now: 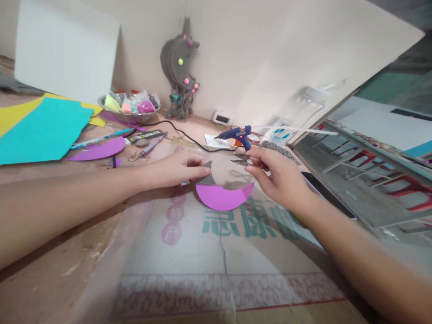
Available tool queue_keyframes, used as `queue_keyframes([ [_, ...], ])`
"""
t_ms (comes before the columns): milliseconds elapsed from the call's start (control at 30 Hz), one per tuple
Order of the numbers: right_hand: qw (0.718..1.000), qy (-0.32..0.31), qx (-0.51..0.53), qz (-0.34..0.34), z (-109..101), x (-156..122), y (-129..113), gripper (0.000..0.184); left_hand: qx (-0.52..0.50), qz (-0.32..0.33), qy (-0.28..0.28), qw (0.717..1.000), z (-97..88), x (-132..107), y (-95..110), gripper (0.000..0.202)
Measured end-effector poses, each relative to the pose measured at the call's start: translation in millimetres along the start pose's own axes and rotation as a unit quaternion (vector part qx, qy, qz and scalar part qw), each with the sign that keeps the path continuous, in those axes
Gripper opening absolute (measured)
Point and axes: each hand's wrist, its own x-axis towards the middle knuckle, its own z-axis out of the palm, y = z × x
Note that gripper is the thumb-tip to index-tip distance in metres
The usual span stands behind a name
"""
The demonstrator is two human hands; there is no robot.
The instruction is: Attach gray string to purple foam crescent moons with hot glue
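Note:
My left hand point(184, 168) is closed, its thumb and fingers pinching the grey yarn-wrapped end point(206, 176) of a paper crescent. The crescent's bare purple part point(224, 198) curves below, between my hands. At the right, my right hand point(275, 171) is closed with thumb and fingertips pinched on grey yarn. A thin loop of yarn point(236, 173) shows beside its fingertips. A dark pointed bit point(240, 158) also sits at those fingers; its kind is unclear. Behind my hands stands a blue hot glue gun point(233, 133), its nozzle pointing left.
A printed plastic sheet point(145, 256) covers the table in front. Left lie turquoise sheets point(43, 130), a purple paper piece point(101, 149), pens and a cutter point(144, 137). A bowl of clay packets point(130, 115) and small clock point(222, 118) stand behind. A decorated grey crescent point(182, 63) hangs on the wall.

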Motion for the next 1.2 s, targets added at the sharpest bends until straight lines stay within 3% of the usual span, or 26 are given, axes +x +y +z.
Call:
queue_keyframes([
  [67,0.996,-0.079,-0.005,0.042,-10.9,3.4,10.5,0.021,0.005,-0.010,0.001,1.000,-0.2,-1.1,1.6,0.032],
  [133,0.991,-0.112,0.011,0.076,-17.5,5.1,19.3,0.022,0.004,-0.029,0.001,1.000,0.0,-2.3,3.1,0.033],
  [333,0.978,-0.121,0.140,0.092,-15.0,5.7,36.1,0.022,0.000,-0.039,0.005,0.999,2.5,-2.4,1.5,0.034],
  [533,0.918,-0.128,0.299,0.226,-3.5,3.4,49.0,0.018,-0.003,-0.043,-0.015,0.999,3.1,-1.9,-0.3,0.037],
  [700,0.894,-0.119,0.341,0.264,1.2,2.3,55.5,0.018,-0.012,-0.040,-0.018,0.999,3.4,-2.2,2.4,0.037],
  [833,0.918,-0.110,0.273,0.267,-2.5,3.1,53.2,0.027,-0.013,-0.032,-0.024,0.999,3.4,-1.8,3.9,0.037],
  [967,0.964,-0.023,0.147,0.222,-11.2,6.5,48.1,0.028,-0.003,-0.032,-0.024,0.999,3.0,-1.9,2.2,0.037],
  [1100,0.973,0.038,0.089,0.209,-20.8,9.7,42.8,0.026,-0.016,-0.035,-0.020,0.999,3.0,-2.5,-2.7,0.036],
  [1200,0.973,0.036,0.071,0.217,-26.0,10.4,39.5,0.028,-0.023,-0.038,-0.016,0.999,3.2,-2.9,-4.3,0.037],
])
